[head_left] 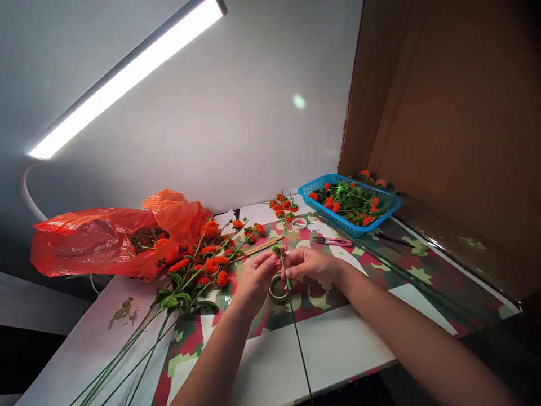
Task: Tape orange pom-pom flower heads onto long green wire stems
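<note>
Both my hands meet over the middle of the table on a thin green wire stem [291,307]. My left hand [256,276] pinches the stem near its top, fingers closed. From the other side, my right hand [308,264] pinches it too, at the small green tip. A roll of tape [276,288] lies on the table just under my hands. The stem's long dark wire runs down towards the table's near edge.
Finished orange flower stems [198,268] lie to the left beside an orange plastic bag [105,237]. A blue basket [391,206] of orange buds stands at the back right, with pink snips [333,242], a small tape ring [299,223] and loose buds [283,206] nearby. Cardboard wall on the right.
</note>
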Tool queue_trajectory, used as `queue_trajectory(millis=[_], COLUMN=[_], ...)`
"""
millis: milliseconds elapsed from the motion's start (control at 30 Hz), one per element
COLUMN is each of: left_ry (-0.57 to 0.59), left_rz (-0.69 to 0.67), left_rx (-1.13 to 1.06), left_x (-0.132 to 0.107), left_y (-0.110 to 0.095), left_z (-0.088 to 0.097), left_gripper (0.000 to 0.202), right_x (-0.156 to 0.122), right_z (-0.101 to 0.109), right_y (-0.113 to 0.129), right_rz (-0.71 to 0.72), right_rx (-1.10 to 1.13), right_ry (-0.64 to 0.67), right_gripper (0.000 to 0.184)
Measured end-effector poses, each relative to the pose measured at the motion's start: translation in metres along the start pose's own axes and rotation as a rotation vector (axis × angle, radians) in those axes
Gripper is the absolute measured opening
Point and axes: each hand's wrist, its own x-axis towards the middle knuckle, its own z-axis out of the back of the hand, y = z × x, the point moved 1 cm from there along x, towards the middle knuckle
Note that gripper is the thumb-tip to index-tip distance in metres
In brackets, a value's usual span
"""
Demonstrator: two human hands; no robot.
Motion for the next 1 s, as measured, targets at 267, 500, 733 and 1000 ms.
queue_trajectory(millis=[267,500,733,1000], left_ry=[-0.144,-0.338,-0.293,-0.27], left_rz=[-0.146,-0.165,-0.005,-0.015], left_rx=[0.118,0.255,0.006,-0.133], left_x=[-0.003,-0.01,-0.004,-0.004], left_y=[-0.002,-0.009,-0.002,0.0], left_z=[-0.003,-0.011,-0.009,-0.011], left_gripper=[0.015,0.022,0.02,0.021], right_x=[-0.002,-0.003,-0.001,-0.001], right_z=[-0.002,-0.004,-0.002,0.0], right_y=[0.001,0.005,0.0,0.0], right_rz=[-0.041,-0.086,-0.117,-0.086], right_rx=[-0.026,-0.041,-0.06,-0.038], right_ry=[-0.011,-0.054,-0.054,-0.039], right_gripper=[0.025,0.027,0.028,0.026])
